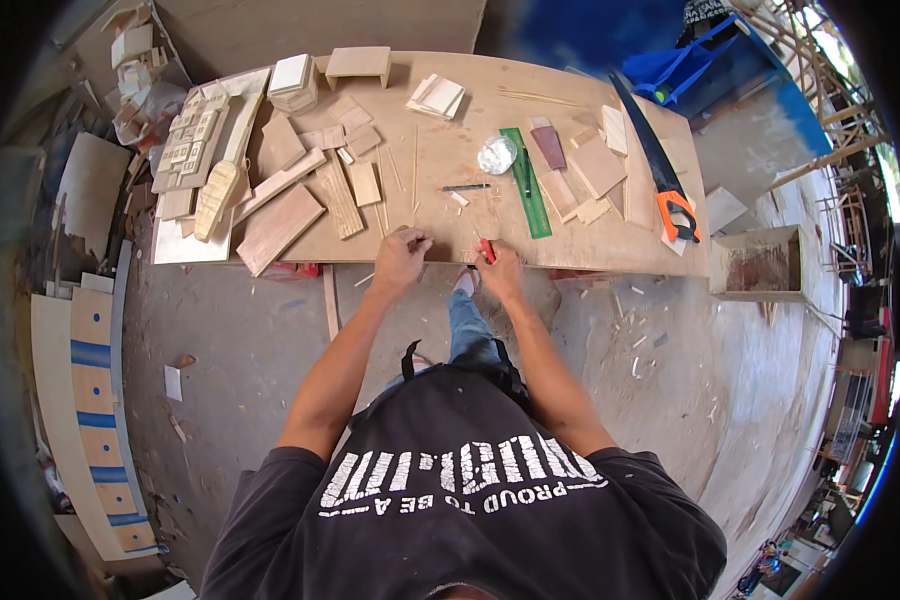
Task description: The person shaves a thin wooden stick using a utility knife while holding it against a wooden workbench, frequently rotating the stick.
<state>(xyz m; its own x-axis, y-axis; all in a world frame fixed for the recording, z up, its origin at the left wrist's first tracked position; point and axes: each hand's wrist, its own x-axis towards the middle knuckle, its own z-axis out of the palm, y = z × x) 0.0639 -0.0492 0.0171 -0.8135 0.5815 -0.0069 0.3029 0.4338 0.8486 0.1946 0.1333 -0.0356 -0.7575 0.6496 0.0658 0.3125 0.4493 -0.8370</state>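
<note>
At the near edge of the plywood table [470,90], my left hand [404,258] has its fingers curled together; what they hold, if anything, is too small to make out. Just right of it my right hand [497,265] grips a red-handled cutter [485,249]. Above them lie a pencil [465,187] with small wood chips, a round white container [496,155], and a green ruler [535,215] with a dark pen-like tool on it. Thin sticks [415,160] lie above my left hand.
Wood blocks [280,230] and a layered wooden model [185,150] occupy the left; more pieces [595,165] and an orange-handled saw [675,215] lie right. An open box [755,260] adjoins the right end, a blue bag [670,70] behind. Scraps litter the floor [620,380].
</note>
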